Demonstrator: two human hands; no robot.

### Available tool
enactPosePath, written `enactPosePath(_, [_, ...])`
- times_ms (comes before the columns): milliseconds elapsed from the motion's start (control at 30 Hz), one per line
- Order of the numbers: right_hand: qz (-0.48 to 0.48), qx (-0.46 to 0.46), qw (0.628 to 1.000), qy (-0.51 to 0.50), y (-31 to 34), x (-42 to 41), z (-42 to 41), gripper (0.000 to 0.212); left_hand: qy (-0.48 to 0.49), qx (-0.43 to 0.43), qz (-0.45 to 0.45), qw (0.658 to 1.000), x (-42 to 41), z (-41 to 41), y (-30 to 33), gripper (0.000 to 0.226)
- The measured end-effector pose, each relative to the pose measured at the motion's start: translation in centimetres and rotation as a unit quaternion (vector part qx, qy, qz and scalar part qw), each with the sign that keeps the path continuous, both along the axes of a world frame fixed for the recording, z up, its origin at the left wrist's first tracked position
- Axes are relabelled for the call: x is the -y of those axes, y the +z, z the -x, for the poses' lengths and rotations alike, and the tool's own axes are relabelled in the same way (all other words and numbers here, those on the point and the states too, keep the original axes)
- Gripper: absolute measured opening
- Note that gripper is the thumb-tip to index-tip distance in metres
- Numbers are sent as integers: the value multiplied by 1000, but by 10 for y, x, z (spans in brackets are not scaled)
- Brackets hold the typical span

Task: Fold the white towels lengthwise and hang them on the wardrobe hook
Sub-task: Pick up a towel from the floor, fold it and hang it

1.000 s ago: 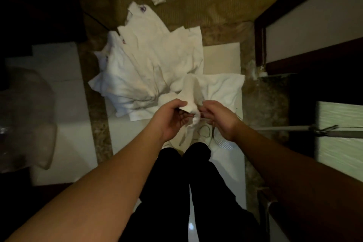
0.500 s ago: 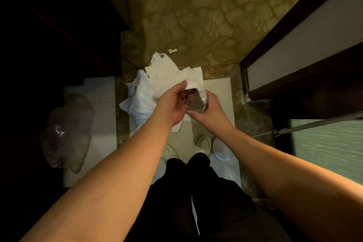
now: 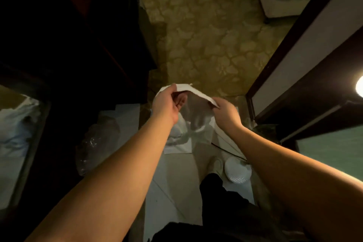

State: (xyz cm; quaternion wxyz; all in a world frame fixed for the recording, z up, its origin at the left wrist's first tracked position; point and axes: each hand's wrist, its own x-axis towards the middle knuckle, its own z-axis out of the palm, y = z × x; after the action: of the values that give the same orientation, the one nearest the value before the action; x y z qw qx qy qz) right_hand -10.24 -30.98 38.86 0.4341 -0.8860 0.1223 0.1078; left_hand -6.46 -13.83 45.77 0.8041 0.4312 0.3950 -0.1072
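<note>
Both bare hands hold one white towel [image 3: 193, 92] up in front of the person, above the floor. The left hand [image 3: 166, 105] grips the towel's top edge at its left end, fingers curled over the hem and thumb toward the camera; the right hand [image 3: 224, 113] pinches the same edge at its right corner, so the hem stretches taut between them and slopes down to the right. The rest of the towel hangs below the hands, blurred and partly see-through in the dim light, and its lower part reaches down toward a heap of white towels [image 3: 179, 135] lying on the pale floor tiles [image 3: 170, 188]; whether the hanging cloth touches the heap cannot be told. Near the heap, to the right, a round white slotted object [image 3: 237, 172] sits on the tiles beside the person's light shoe [image 3: 216, 165] and dark trouser leg [image 3: 212, 188]. A crumpled clear plastic bag [image 3: 94, 143] lies on the tiles to the left. Farther off the floor is patterned olive carpet [image 3: 208, 45]. Dark wooden furniture [image 3: 78, 35] fills the left side, and a dark-framed door [image 3: 306, 31] runs along the right, with a bright lamp [image 3: 359, 86] at the right edge.
</note>
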Motion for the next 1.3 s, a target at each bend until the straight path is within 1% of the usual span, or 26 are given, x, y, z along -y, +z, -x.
enactPosePath(67, [26, 29, 999, 20, 20, -6, 18, 40, 8, 10, -56, 998, -19, 23, 10, 10])
enactPosePath(133, [56, 53, 996, 49, 41, -15, 37, 42, 6, 17, -130, 991, -42, 50, 22, 14])
enactPosePath(167, [72, 65, 993, 64, 53, -21, 47, 42, -2, 22, -172, 985, -54, 66, 30, 17])
enactPosePath(200, [85, 78, 990, 80, 67, -28, 57, 41, -16, 26, -236, 971, -67, 81, 38, 20])
enactPosePath(267, [106, 107, 982, 111, 95, -44, 77, 42, -65, 49, -384, 920, -92, 114, 57, 26])
enactPosePath(333, [120, 132, 975, 130, 122, -56, 95, 40, -104, 104, -475, 868, -112, 149, 82, 30])
enactPosePath(400, [119, 138, 974, 134, 149, -64, 111, 32, -133, 140, -554, 810, -125, 178, 107, 30])
enactPosePath(467, [115, 152, 971, 144, 176, -69, 127, 28, -146, 134, -624, 756, -131, 204, 137, 32])
enactPosePath(533, [105, 179, 964, 164, 202, -70, 142, 27, -159, 112, -698, 689, -135, 232, 167, 39])
enactPosePath(567, [94, 191, 961, 175, 216, -70, 150, 27, -149, 123, -717, 670, -138, 246, 179, 42])
enactPosePath(600, [91, 199, 957, 190, 229, -71, 158, 27, -133, 136, -721, 666, -140, 260, 190, 42])
enactPosePath(667, [109, 198, 945, 236, 253, -75, 172, 25, -116, 130, -722, 670, -145, 285, 209, 42])
enactPosePath(767, [141, 184, 924, 304, 284, -86, 200, 25, -77, 80, -731, 674, -152, 330, 226, 41])
enactPosePath(833, [148, 195, 910, 336, 300, -91, 226, 27, -31, 86, -728, 679, -155, 369, 232, 39])
enactPosePath(900, [162, 218, 887, 373, 310, -95, 255, 25, -22, 88, -727, 681, -159, 406, 234, 35])
enactPosePath(1000, [179, 250, 848, 431, 318, -97, 304, 34, -27, 28, -729, 683, -160, 459, 246, 27])
enactPosePath(1067, [172, 259, 835, 455, 324, -99, 338, 39, -29, -12, -738, 674, -158, 495, 252, 27])
enactPosePath(1133, [155, 266, 827, 471, 332, -99, 371, 42, -24, -27, -762, 647, -152, 530, 257, 26])
enactPosePath(1167, [144, 268, 825, 477, 337, -99, 386, 43, -12, -24, -780, 626, -149, 548, 260, 26])
enactPosePath(1267, [117, 271, 818, 494, 356, -98, 422, 48, 17, -21, -841, 540, -143, 595, 267, 26])
enactPosePath(1300, [111, 276, 816, 496, 363, -99, 431, 50, 17, -14, -851, 524, -143, 608, 270, 26])
